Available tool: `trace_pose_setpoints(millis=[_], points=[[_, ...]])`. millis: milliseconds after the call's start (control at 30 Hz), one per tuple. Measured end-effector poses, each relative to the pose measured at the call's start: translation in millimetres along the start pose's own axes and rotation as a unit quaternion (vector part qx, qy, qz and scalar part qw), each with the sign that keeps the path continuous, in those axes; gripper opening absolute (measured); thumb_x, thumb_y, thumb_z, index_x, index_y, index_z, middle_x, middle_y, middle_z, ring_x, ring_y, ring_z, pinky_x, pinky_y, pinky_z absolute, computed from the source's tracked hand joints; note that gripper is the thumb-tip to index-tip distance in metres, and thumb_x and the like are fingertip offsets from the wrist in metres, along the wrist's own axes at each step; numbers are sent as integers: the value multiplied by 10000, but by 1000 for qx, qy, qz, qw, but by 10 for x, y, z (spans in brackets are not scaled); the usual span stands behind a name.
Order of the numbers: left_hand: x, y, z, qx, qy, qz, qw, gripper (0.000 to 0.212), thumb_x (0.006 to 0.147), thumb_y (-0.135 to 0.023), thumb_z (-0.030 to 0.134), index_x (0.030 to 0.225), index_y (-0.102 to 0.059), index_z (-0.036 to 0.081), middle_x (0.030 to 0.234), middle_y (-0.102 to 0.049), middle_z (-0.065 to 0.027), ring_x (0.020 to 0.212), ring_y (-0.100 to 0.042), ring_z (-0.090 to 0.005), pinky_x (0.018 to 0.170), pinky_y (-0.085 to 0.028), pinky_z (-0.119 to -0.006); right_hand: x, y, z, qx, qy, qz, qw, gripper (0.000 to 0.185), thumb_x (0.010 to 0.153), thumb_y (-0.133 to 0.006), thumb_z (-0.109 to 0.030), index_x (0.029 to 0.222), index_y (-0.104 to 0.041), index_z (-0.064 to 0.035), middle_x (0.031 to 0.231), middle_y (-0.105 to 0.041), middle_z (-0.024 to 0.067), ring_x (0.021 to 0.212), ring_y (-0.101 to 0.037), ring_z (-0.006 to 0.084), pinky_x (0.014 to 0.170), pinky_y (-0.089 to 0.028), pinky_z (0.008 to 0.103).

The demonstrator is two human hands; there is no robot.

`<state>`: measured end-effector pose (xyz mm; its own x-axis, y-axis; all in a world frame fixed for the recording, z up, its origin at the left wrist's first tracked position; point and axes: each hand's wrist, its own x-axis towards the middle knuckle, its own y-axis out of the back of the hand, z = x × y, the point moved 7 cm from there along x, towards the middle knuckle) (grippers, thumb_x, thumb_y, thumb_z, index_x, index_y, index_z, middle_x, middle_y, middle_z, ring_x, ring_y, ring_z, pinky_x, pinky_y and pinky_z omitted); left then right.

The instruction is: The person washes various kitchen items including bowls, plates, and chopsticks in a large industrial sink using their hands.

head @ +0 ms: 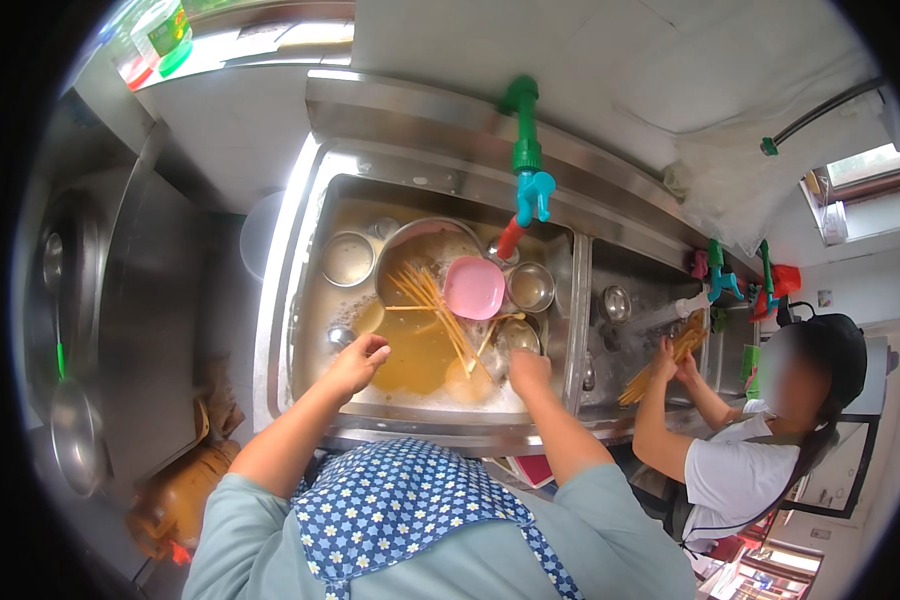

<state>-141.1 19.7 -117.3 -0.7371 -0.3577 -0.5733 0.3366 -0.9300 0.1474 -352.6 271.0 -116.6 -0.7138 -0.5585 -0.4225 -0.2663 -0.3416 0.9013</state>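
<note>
My left hand (360, 365) hovers over the near left of a stainless steel sink basin (435, 409), fingers loosely bent and holding nothing. A metal ladle or bowl (340, 336) lies in the cloudy water close to it. My right hand (530, 369) is at the near rim of a steel bowl (521, 335); its fingers are hidden, so its grip cannot be made out. Between my hands, a loose bunch of wooden chopsticks (427, 296) leans across a large round basin (427, 229). A pink plastic bowl (474, 287) sits beside the chopsticks.
Metal bowls (531, 288) and a round container (347, 259) sit in the water. A tap (526, 187) overhangs the far side. In the neighbouring basin (607, 255), a co-worker's hands (671, 364) hold a bundle of chopsticks (686, 341) near a tap (722, 281).
</note>
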Motion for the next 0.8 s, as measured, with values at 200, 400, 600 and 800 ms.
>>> trace_pose_setpoints(millis=[200, 400, 600, 800], points=[[2, -145, 3, -136, 66, -37, 988, 289, 912, -535, 210, 1136, -502, 31, 1033, -586, -77, 933, -571, -152, 762, -459, -278, -294, 641, -113, 659, 27, -123, 741, 209, 827, -635, -200, 953, -573, -45, 919, -624, 46, 836, -573, 147, 782, -438, 298], [-47, -361, 102, -95, 197, -48, 975, 665, 853, -581, 429, 1319, -294, 50, 1125, -527, -129, 984, -535, -229, 800, -497, -395, -113, 200, -1175, 612, 169, -237, 735, 240, 860, -604, -205, 1032, -563, -42, 927, -607, 34, 865, -545, 112, 786, -431, 270], [475, -518, -643, -102, 231, 5, 968, 584, 866, -515, 386, 1288, -356, 15, 1120, -547, -195, 977, -570, -314, 757, -511, -474, -10, -107, -1953, 539, 232, -151, 795, 187, 858, -515, -117, 1024, -542, -35, 948, -624, 143, 858, -604, 239, 757, -466, 347], [654, -602, -582, -51, 187, 9, 981, 425, 876, -440, 296, 827, -602, -94, 760, -614, -242, 646, -635, -321, 614, -525, -393, 129, -375, -1662, 123, 333, -81, 931, 186, 767, -590, -154, 930, -622, -70, 904, -640, 160, 856, -602, 340, 745, -477, 414]])
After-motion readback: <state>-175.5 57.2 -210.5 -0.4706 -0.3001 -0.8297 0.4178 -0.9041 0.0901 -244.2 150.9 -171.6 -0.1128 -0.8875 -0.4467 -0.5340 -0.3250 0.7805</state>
